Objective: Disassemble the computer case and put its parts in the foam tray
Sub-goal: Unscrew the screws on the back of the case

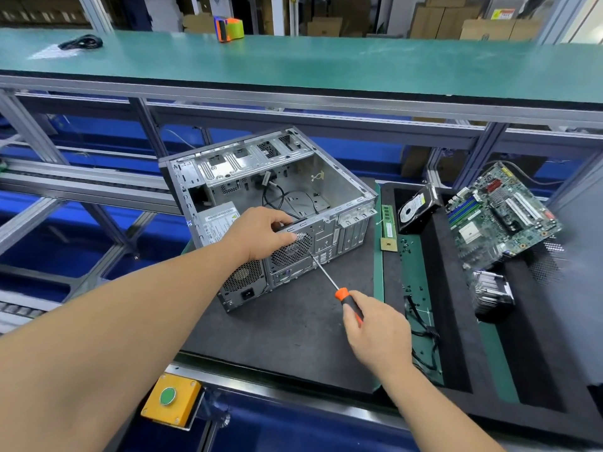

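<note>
two hands forward: left hand [261, 231] gripping computer case [277, 207] rim, right hand [375, 327] clamped on screwdriver [339, 290]

On the green shelf [326, 60] above my tabletop I see an orange-and-green tape dispenser [229, 29] near its far edge, and a black coiled cable [81, 42] toward its left end, lying on a clear bag. Cardboard boxes [456, 24] stand behind the shelf. A yellow box with a green button [169, 398] sits at the tabletop's near edge.
</note>
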